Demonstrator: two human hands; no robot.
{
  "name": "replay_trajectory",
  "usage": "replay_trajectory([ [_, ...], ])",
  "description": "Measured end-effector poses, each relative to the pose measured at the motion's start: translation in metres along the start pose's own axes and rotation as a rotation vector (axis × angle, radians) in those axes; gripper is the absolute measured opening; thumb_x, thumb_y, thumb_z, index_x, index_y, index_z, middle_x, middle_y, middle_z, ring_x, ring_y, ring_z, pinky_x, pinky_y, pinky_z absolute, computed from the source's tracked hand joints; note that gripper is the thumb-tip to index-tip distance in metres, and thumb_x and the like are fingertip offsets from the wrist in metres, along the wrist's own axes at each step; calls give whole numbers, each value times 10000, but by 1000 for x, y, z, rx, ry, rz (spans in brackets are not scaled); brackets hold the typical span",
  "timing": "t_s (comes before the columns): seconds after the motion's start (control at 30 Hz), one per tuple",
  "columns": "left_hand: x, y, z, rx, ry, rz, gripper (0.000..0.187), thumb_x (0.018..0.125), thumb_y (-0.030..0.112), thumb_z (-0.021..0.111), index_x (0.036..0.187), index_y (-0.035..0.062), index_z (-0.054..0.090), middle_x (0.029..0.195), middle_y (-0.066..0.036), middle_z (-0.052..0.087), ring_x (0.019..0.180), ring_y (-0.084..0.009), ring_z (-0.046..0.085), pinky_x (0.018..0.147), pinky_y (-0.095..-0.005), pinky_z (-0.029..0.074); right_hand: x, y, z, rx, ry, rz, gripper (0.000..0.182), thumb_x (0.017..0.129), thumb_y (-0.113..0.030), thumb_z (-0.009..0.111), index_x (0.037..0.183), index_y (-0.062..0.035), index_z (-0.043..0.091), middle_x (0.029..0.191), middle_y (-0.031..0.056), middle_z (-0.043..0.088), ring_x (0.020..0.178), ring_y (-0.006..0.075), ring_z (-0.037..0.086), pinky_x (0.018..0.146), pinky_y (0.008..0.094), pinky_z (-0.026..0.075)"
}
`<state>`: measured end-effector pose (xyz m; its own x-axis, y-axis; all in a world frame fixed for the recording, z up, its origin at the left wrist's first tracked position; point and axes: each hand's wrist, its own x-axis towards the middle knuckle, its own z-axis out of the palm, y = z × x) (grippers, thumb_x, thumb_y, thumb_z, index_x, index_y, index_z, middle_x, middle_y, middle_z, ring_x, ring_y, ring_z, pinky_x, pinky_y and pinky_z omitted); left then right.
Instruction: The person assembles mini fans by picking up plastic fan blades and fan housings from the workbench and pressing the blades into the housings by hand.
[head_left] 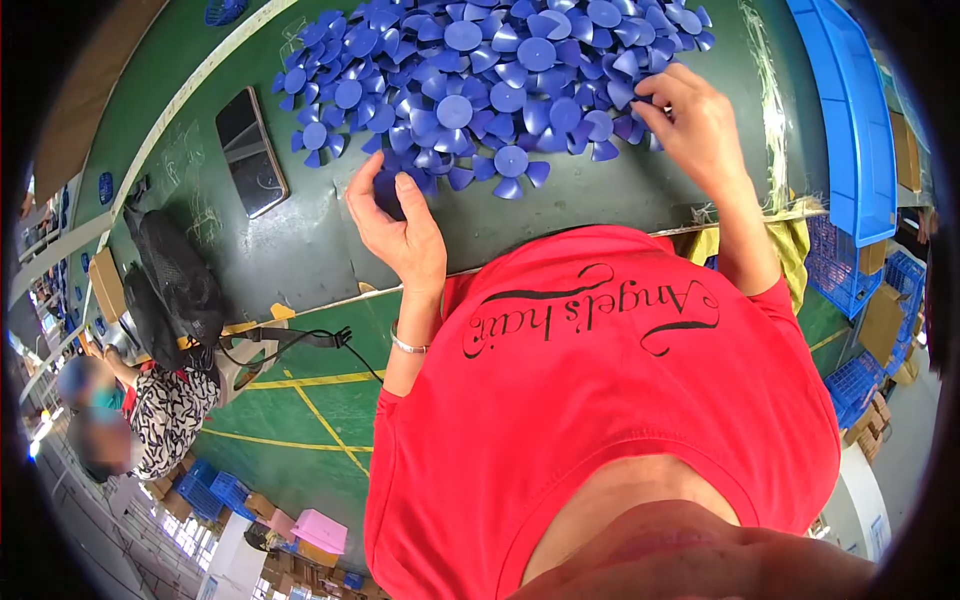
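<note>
A heap of blue plastic fan wheels (455, 110), each with a round hub and several blades, covers the far part of the dark green tabletop (310, 250). At the heap's near left edge, my left hand (400, 225) is curled, thumb and fingers around a dark blue fan wheel (388, 190) that is tilted and partly hidden. My right hand (695, 125) reaches into the right side of the heap. Its thumb and index finger pinch the blade of a fan wheel (622, 95); the fingers cover part of it.
A smartphone (250, 152) lies left of the heap. A black bag (175, 265) sits at the table's left edge, with a cable below. Blue bins (850, 110) stand along the right. Another person (165, 420) is at the far left. Blue crates (210, 488) and boxes stand on the floor.
</note>
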<state>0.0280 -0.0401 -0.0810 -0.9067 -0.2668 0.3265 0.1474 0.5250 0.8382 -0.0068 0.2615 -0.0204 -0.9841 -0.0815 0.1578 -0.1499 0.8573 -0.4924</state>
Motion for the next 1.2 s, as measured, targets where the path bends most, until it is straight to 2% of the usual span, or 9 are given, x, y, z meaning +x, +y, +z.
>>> replay_trajectory([
  [0.1, 0, -2, 2, 7, -9, 37, 233, 902, 13, 508, 1130, -9, 554, 1143, -110, 571, 1036, -214, 555, 928, -343, 422, 0, 6, 8, -51, 71, -76, 71, 751, -87, 672, 801, -52, 637, 730, 83, 556, 695, 298, 584, 623, 388, 471],
  [0.2, 4, 2, -5, 218, -119, 109, 227, 860, 40, 553, 1085, 28, 581, 1074, -104, 623, 1014, -284, 581, 1022, -453, 345, 2, 10, 3, -1, 26, -65, 96, 762, -100, 677, 823, -37, 636, 712, 66, 563, 630, 233, 584, 586, 345, 463],
  [0.43, 7, 7, -1, 284, -42, 178, 222, 818, 3, 570, 1034, 42, 602, 1027, -84, 632, 1011, -286, 577, 1025, -475, 326, 35, 17, -25, 1003, -231, 214, 161, 849, -206, 677, 887, -52, 655, 755, -26, 588, 578, 44, 476, 517, 207, 378],
  [0.57, 9, 11, -6, 319, 18, 252, 238, 800, -33, 579, 1027, 19, 625, 1029, -111, 623, 1036, -291, 545, 925, -416, 407, 58, 82, -10, 721, -23, 221, 227, 877, -138, 587, 1078, -53, 651, 810, -6, 601, 672, 45, 467, 604, 202, 371],
  [0.67, 8, 16, -6, 278, 10, 306, 198, 792, -34, 592, 977, 21, 633, 999, -104, 635, 1016, -298, 563, 930, -424, 407, 75, 82, -17, 312, 179, 229, 235, 762, -64, 637, 985, 8, 656, 790, 73, 648, 682, 174, 621, 646, 295, 506],
  [0.77, 8, 28, 2, 190, -69, 398, 160, 787, -31, 600, 927, 38, 638, 959, -85, 651, 989, -287, 585, 956, -438, 395, 96, 86, -18, 53, 230, 96, 226, 706, -109, 677, 902, 3, 679, 754, 107, 654, 690, 231, 634, 660, 334, 508],
  [0.87, 4, 33, 12, 126, -118, 382, 160, 770, 8, 614, 902, 89, 653, 950, -44, 643, 988, -253, 582, 993, -455, 354, 115, 91, -18, -75, 30, 53, 258, 662, -141, 696, 875, 3, 683, 714, 128, 649, 687, 269, 639, 656, 340, 511],
  [1.13, 20, 44, -3, -7, -213, 330, 126, 778, -13, 616, 881, 52, 650, 869, -70, 656, 859, -249, 624, 931, -457, 430, 131, 111, -26, 301, -34, 174, 178, 630, -77, 741, 766, -18, 642, 640, 65, 618, 585, 142, 581, 553, 279, 471],
  [1.2, 32, 56, -8, -64, -218, 302, 109, 784, -46, 611, 866, 16, 647, 827, -99, 658, 780, -247, 631, 820, -372, 498, 129, 107, -36, 523, -11, 254, 137, 662, -33, 731, 739, -31, 617, 632, 56, 604, 570, 121, 568, 534, 258, 460],
])
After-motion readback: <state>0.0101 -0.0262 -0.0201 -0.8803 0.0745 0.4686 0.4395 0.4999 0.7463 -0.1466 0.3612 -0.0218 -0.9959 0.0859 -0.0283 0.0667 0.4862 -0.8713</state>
